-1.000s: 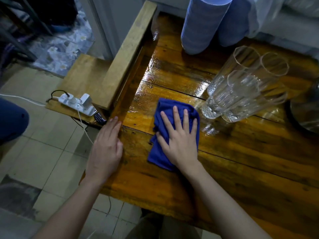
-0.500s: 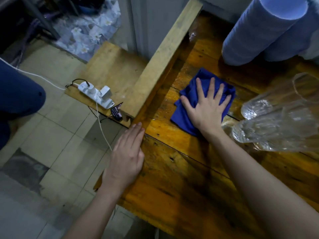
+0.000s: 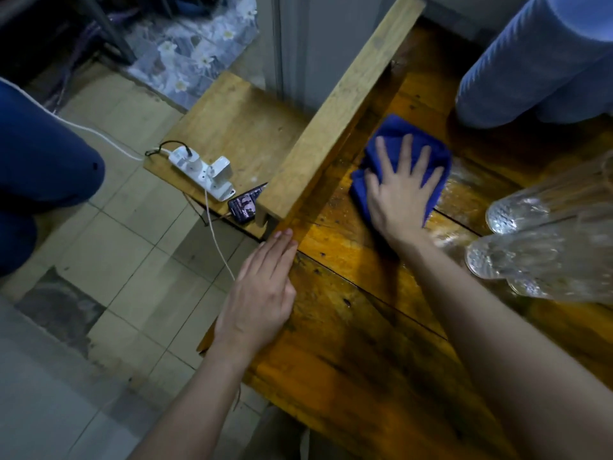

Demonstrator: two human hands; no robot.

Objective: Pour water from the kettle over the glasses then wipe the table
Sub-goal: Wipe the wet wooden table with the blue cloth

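Pour looks done; wipe underway. Right hand (image 3: 398, 194) fingers spread, flat on blue cloth (image 3: 393, 129); left hand (image 3: 262, 293) fingers together on table (image 3: 348, 353) edge. Wet sheen beside glasses (image 3: 537, 257) left to wipe.

We see a dim, warm-toned scene. Wet glare glints on the table (image 3: 331, 249) toward two o'clock, deep shadow darkens its planks at five o'clock, and the glasses (image 3: 530, 257) at three o'clock stretch and blur near the edge.
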